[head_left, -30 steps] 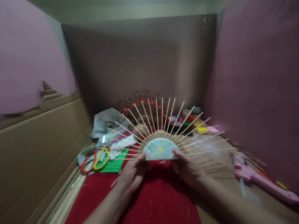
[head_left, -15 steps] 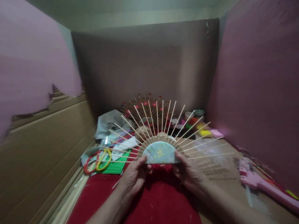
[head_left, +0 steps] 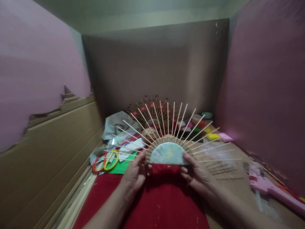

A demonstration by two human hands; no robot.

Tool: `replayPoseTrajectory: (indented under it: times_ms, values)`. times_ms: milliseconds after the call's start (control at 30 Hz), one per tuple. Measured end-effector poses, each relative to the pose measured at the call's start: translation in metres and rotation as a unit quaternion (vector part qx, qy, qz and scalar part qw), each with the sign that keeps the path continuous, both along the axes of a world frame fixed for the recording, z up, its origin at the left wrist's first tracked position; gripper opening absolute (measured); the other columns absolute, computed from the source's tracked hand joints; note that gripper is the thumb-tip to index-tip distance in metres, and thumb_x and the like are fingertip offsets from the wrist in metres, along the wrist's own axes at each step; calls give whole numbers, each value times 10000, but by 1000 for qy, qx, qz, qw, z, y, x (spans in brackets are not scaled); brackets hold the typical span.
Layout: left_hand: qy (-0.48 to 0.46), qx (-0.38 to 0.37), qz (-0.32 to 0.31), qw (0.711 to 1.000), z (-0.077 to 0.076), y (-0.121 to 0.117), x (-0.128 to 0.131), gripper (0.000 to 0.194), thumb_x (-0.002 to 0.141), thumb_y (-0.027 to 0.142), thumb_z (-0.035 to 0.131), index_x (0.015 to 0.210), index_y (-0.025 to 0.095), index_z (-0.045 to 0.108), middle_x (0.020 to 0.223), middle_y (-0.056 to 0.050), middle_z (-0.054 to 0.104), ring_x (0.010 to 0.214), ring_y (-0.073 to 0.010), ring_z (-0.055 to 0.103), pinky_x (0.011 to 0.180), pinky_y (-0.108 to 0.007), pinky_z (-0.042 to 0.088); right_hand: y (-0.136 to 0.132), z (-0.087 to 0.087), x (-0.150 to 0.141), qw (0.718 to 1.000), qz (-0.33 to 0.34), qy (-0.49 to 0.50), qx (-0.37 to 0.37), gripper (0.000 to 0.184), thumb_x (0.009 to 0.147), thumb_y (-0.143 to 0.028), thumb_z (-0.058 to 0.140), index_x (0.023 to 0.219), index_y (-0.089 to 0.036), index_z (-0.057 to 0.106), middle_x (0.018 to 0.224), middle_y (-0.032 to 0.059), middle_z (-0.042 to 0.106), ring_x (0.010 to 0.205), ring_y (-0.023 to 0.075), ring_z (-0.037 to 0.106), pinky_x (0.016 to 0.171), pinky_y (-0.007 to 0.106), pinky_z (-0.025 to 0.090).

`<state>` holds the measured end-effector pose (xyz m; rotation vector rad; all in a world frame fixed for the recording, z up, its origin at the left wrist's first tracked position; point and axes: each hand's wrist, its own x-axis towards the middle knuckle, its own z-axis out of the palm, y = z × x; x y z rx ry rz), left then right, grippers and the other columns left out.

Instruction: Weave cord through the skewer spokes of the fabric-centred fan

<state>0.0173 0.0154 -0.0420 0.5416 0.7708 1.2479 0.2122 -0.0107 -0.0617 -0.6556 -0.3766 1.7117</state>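
A half-round fan frame [head_left: 168, 153] is held up between my two hands. Its base is covered in pale blue patterned cloth, a woven tan cord band [head_left: 169, 138] rims the curve, and several thin sticks [head_left: 168, 119] spread outward. My left hand [head_left: 135, 173] pinches the left corner, thumb at the woven band. On the right corner, my right hand [head_left: 196, 173] presses its thumb on the cloth face, fingers curled below. Beneath the fan lies red cloth [head_left: 152, 203].
Left are red-and-yellow-handled scissors [head_left: 111, 160] on a green sheet [head_left: 127, 160]. Behind stand a ball of twine [head_left: 149, 134] and a flower-decorated fan [head_left: 143, 109]. A pink glue gun [head_left: 262, 183] lies at right. Cardboard [head_left: 59, 152] walls the left side.
The view has shifted, so the surroundings sit further right. My left hand's thumb has moved off the cloth corner toward the woven band. Both hands still hold the fan.
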Motion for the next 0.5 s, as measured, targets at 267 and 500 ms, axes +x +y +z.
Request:
replayPoseTrajectory:
  times_ms: [267,500]
  values:
    - [34,33,65,997,2,13,-21,165,835,128,475,910,78,613,655,-33,628,356,-72,485,313,-188,378,8,-3,11,998,17,29,-53,256,669,-215,716,752,-190,475,479,-60,499,345,31,377,290,110,231]
    - [53,14,82,995,-2,14,-19,164,853,115,450,911,86,601,584,-20,611,371,-78,514,355,-185,436,-2,-1,6,986,106,-111,-58,216,675,-208,682,820,-106,559,639,39,620,395,22,420,302,114,182]
